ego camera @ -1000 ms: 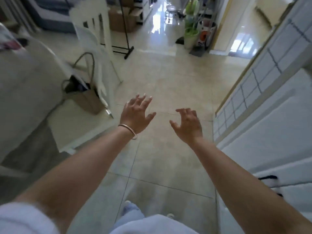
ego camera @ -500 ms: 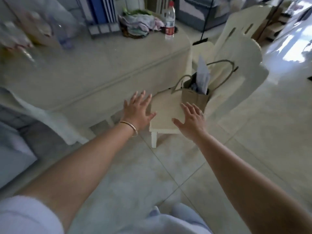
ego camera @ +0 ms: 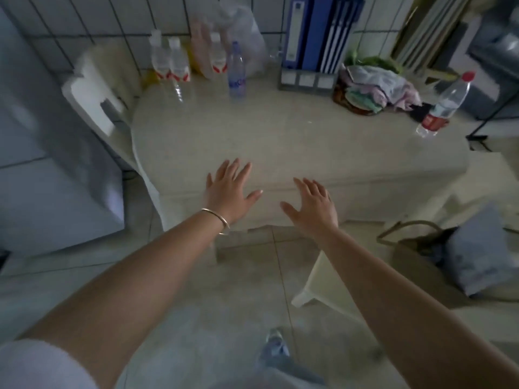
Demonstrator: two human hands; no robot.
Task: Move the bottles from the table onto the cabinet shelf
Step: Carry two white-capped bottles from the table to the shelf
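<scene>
Hands out front, both spread and empty: left hand and right hand hover at the table edge, likely lining up a reach. Bottles cluster at eleven o'clock by the wall; one bottle stands alone at two.

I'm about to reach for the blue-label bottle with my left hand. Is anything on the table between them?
Nothing visible. The left hand hovers open at the table's near edge, and only bare tabletop lies between it and the blue-label bottle at the back. The other bottles stand to that bottle's left, off the line.
</scene>
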